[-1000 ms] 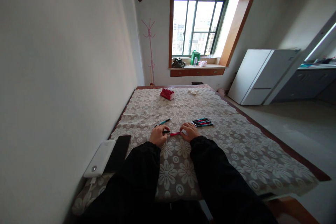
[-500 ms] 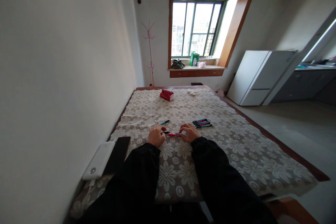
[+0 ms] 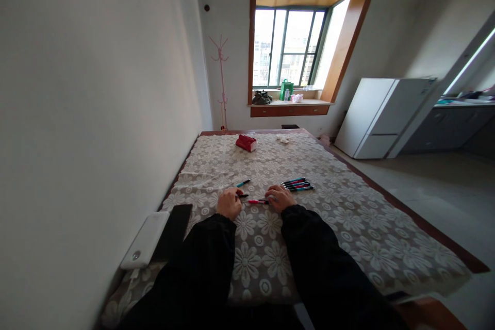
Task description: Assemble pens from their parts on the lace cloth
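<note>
Hands meet over a lace-covered table (image 3: 348,227): the left hand (image 3: 229,203) curls around a black pen part, the right hand (image 3: 280,197) pinches a pink pen (image 3: 256,201) lying between them; a row of pens (image 3: 297,184) sits just beside the right hand.

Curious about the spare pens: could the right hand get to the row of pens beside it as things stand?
Probably yes. The right hand rests on the tablecloth just short of the row of pens, nothing lying between, though its fingers touch the pink pen.
</note>
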